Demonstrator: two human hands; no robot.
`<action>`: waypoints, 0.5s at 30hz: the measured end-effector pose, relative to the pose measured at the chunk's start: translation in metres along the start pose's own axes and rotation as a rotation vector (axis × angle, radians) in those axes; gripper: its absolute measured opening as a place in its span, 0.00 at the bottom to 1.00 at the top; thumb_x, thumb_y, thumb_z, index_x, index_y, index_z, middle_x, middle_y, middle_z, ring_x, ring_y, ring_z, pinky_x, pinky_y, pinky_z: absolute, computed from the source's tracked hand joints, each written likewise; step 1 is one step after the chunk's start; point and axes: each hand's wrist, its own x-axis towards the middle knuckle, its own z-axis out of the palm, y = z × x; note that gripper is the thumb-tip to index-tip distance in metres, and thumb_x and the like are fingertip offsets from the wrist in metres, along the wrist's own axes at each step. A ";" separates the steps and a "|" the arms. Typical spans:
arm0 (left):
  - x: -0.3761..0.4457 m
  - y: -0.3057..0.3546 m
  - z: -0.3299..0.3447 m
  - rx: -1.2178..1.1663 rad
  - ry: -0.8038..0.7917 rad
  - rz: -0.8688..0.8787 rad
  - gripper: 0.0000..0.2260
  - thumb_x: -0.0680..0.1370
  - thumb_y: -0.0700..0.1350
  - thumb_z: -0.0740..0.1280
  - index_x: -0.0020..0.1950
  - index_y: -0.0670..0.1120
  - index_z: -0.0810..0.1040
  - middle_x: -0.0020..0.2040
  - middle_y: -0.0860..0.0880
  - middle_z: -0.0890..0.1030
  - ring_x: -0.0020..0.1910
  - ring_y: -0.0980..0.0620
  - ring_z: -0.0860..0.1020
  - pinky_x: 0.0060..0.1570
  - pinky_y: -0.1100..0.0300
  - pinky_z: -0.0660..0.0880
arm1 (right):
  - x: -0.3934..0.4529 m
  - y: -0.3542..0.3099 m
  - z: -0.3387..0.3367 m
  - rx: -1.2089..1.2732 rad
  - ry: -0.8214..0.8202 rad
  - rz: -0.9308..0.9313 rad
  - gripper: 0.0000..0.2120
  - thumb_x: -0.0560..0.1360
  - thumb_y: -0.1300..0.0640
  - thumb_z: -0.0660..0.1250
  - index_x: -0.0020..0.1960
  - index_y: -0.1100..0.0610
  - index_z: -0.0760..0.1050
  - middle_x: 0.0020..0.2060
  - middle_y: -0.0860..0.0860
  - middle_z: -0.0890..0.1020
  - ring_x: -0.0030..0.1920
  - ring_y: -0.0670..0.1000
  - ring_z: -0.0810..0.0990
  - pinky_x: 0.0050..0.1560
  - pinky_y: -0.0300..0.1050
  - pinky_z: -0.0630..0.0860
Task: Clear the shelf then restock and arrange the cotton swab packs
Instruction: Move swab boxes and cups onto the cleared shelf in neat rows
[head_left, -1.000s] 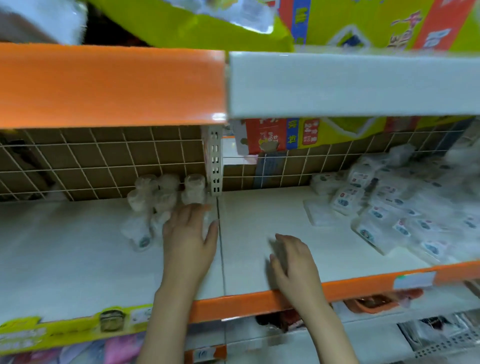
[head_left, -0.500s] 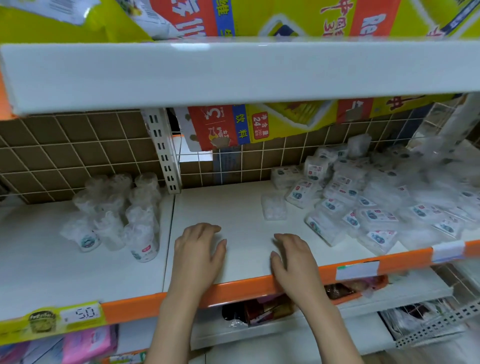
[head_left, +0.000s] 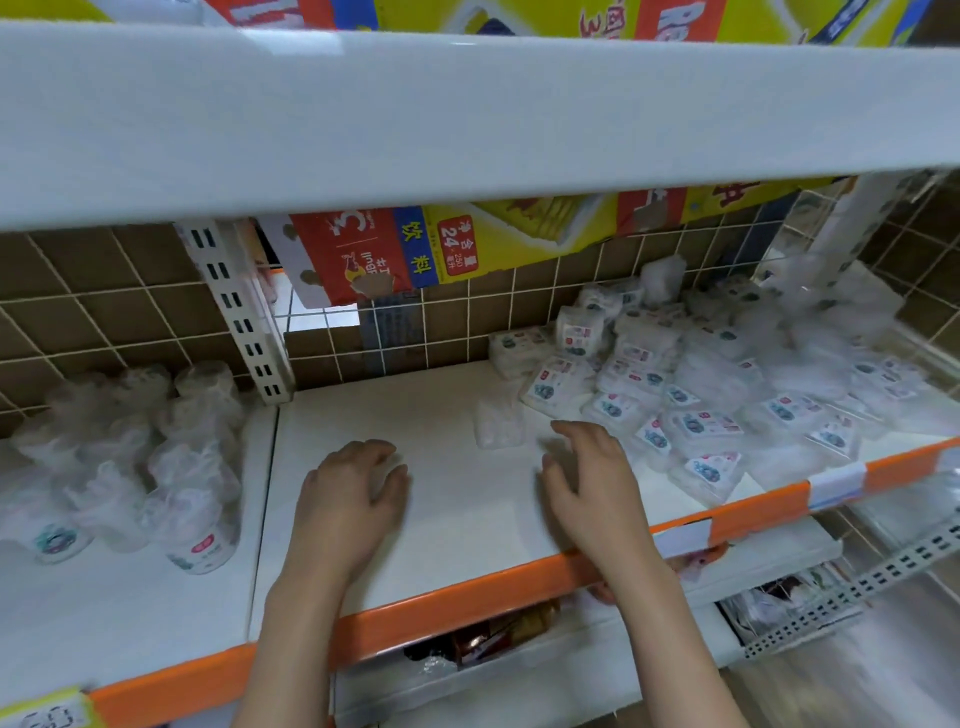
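A white shelf (head_left: 452, 525) with an orange front lip holds a loose heap of flat cotton swab packs (head_left: 701, 384) on its right half. One clear pack (head_left: 497, 423) lies apart, just left of the heap. My right hand (head_left: 587, 478) hovers over the shelf with loosely curled fingers, close to that lone pack and the heap's near edge, holding nothing. My left hand (head_left: 353, 499) rests palm down on the bare part of the shelf, fingers relaxed and empty.
Round cotton swab tubs (head_left: 156, 457) stand grouped on the neighbouring shelf bay to the left, past a slotted upright (head_left: 244, 317). A deep white shelf (head_left: 467, 119) overhangs above. A yellow and red carton (head_left: 441, 249) hangs behind. Lower shelves hold other goods.
The view has swung right. My left hand came off the round tubs and moved onto the bare shelf. My right hand moved forward and right toward the heap.
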 end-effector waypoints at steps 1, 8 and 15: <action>0.003 0.003 0.001 -0.001 -0.006 -0.004 0.18 0.73 0.53 0.61 0.55 0.45 0.80 0.51 0.47 0.82 0.48 0.47 0.78 0.47 0.59 0.70 | 0.004 0.004 -0.003 0.005 0.005 0.004 0.20 0.73 0.55 0.60 0.63 0.58 0.73 0.60 0.55 0.76 0.60 0.55 0.73 0.59 0.41 0.64; 0.014 0.045 0.027 0.015 0.026 -0.024 0.15 0.75 0.51 0.62 0.55 0.44 0.80 0.51 0.46 0.82 0.48 0.45 0.78 0.47 0.56 0.72 | 0.027 0.045 -0.031 0.044 0.029 -0.022 0.20 0.72 0.55 0.61 0.62 0.59 0.75 0.58 0.56 0.78 0.59 0.55 0.73 0.57 0.33 0.60; 0.018 0.138 0.087 0.086 0.092 -0.101 0.20 0.72 0.55 0.57 0.51 0.44 0.81 0.50 0.44 0.81 0.48 0.40 0.76 0.46 0.51 0.74 | 0.046 0.127 -0.091 0.027 0.031 -0.056 0.18 0.73 0.56 0.61 0.61 0.60 0.75 0.56 0.56 0.78 0.57 0.56 0.74 0.56 0.42 0.68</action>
